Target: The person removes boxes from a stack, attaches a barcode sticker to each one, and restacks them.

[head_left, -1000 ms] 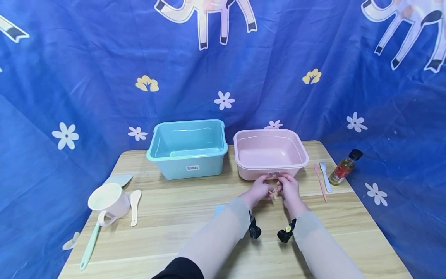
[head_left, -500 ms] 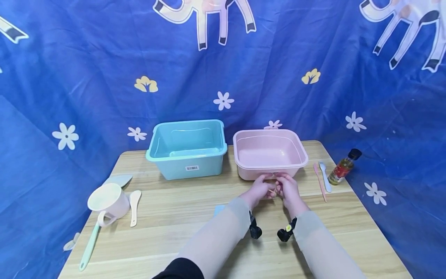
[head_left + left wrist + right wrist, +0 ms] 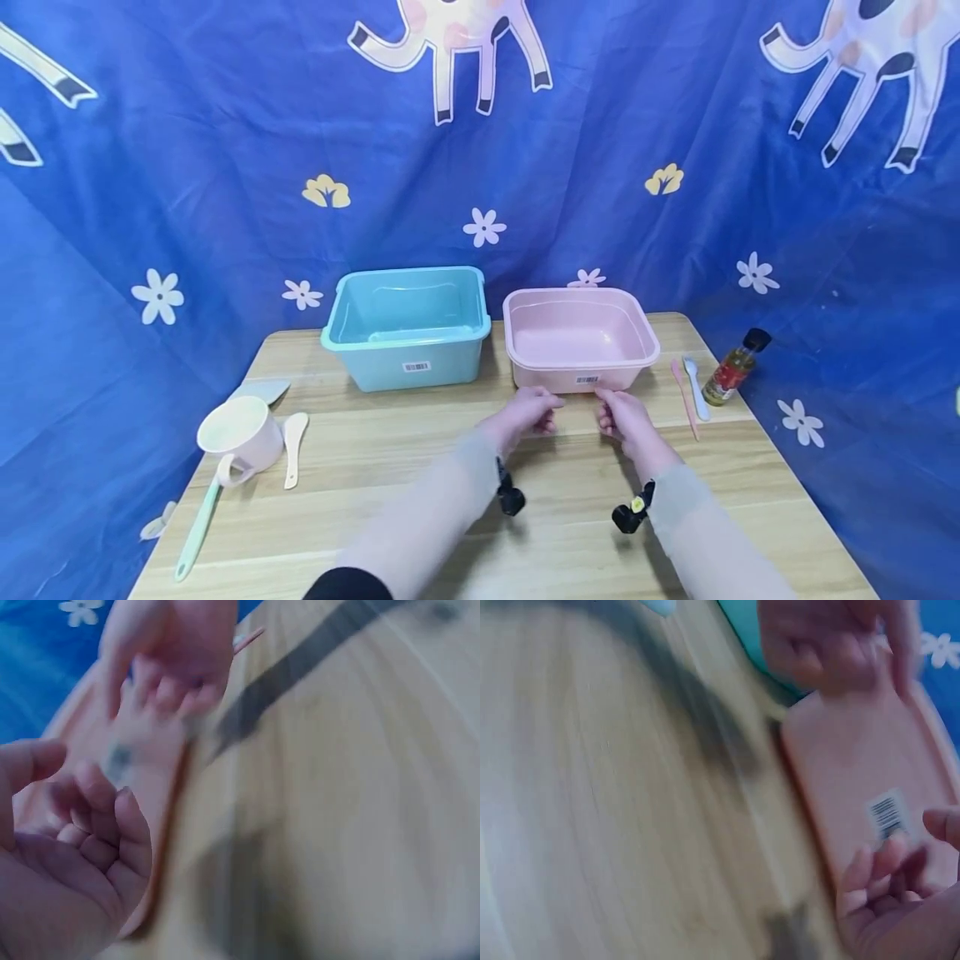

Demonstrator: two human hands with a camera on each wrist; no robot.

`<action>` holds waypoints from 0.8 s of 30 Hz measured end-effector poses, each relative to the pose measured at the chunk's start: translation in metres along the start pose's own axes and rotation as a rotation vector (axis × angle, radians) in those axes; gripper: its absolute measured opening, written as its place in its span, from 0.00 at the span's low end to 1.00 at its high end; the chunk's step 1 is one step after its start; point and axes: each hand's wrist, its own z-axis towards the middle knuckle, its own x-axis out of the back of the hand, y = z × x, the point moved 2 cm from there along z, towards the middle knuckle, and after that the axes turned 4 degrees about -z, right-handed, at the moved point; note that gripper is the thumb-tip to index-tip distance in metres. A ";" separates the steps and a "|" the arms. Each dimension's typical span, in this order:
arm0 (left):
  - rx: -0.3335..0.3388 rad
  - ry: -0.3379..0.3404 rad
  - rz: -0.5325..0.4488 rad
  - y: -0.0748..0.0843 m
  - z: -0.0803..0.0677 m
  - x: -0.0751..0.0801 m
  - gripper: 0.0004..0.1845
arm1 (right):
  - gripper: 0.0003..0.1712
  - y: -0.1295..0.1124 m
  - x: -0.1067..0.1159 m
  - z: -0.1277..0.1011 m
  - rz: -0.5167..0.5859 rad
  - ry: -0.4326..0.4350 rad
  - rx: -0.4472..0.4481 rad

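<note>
Both hands hover over the table just in front of a pink basin [image 3: 547, 379], which has a barcode label on its front wall. My left hand [image 3: 527, 410] is near the basin's front left, fingers loosely curled, nothing seen in them. Toward the front right of the basin is my right hand [image 3: 626, 419], its fingers bent, the thumb apart from them in the right wrist view, and no object visible between them. A gap separates the two hands, with the barcode label [image 3: 889, 814] showing near the right fingertips. Whether the right fingertips touch the basin I cannot tell.
A blue basin [image 3: 405, 367] stands left of the pink one. At the left lie a white mug [image 3: 251, 433], a white spoon [image 3: 293, 450] and a green-handled spatula [image 3: 198, 533]. To the right are a pink utensil [image 3: 686, 400], a blue fork [image 3: 697, 392] and a sauce bottle [image 3: 731, 375].
The hands, close together at the pink basin's front earlier, have moved apart, the left hand going left. The basin's label now shows. The left arm now covers the light blue piece on the table.
</note>
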 end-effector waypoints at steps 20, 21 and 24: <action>-0.571 0.374 0.863 0.094 -0.148 0.191 0.17 | 0.21 -0.099 0.032 -0.047 -1.156 0.185 0.912; -0.554 0.370 0.862 0.093 -0.146 0.189 0.16 | 0.22 -0.099 0.035 -0.039 -1.149 0.188 0.859; -0.498 0.307 0.874 0.088 -0.126 0.173 0.14 | 0.26 -0.095 0.047 -0.015 -1.098 0.223 0.687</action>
